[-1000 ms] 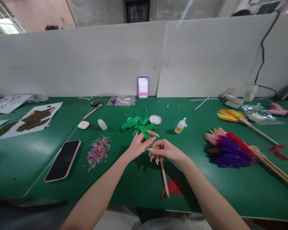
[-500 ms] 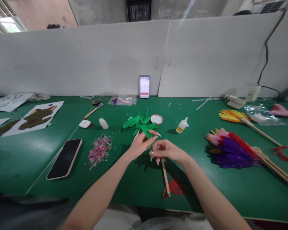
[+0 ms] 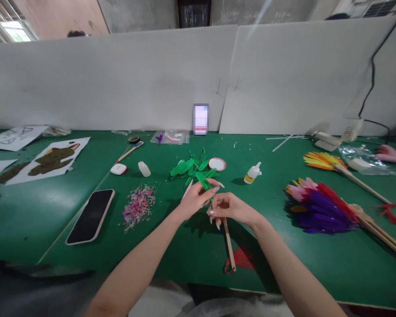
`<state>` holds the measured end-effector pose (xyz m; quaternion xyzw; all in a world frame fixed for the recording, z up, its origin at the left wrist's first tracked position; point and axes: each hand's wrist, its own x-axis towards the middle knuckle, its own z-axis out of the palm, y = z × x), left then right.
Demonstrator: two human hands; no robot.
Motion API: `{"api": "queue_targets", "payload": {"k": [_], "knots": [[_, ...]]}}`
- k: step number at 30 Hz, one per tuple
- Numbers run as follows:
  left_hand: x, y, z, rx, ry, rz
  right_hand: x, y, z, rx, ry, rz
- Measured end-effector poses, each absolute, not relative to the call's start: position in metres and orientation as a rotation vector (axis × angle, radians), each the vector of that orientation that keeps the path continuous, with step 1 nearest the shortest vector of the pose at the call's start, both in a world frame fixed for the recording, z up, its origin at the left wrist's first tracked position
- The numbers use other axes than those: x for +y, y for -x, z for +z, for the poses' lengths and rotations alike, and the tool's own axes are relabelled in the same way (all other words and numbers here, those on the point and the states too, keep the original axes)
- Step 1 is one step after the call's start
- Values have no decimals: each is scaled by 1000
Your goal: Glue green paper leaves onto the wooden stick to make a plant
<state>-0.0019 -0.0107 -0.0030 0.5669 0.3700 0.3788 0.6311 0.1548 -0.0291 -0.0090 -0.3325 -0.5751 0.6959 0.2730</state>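
My left hand (image 3: 197,199) is closed on a green feather (image 3: 203,180), which sticks up between thumb and fingers. Close beside it, my right hand (image 3: 227,207) pinches the lower end of the same feather. A flat wooden stick (image 3: 229,246) with a red tassel (image 3: 244,259) at its near end extends from beneath my right hand; its far end is hidden. Just beyond my hands lies a loose pile of green feathers (image 3: 185,167). A round white lid with a red rim (image 3: 217,164) touches the pile's right side.
On the right are a glue bottle (image 3: 252,173), a purple, red and pink feather fan (image 3: 326,211) and a yellow-orange one (image 3: 323,161). To the left are a phone (image 3: 90,216), colourful bits (image 3: 139,206) and a small white bottle (image 3: 144,169). A phone (image 3: 201,119) leans on the white partition (image 3: 119,83).
The view has shifted slightly, so everything sits a little further right. Both hands keep their hold on the feather, with barely any finger movement.
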Motion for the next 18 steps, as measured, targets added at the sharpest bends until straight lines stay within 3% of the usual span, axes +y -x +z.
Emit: {"api": "queue_targets", "payload": {"k": [18], "knots": [[-12,1,-3,863,-1290,872,-30,-149,-9,-1534,898,1839]]}}
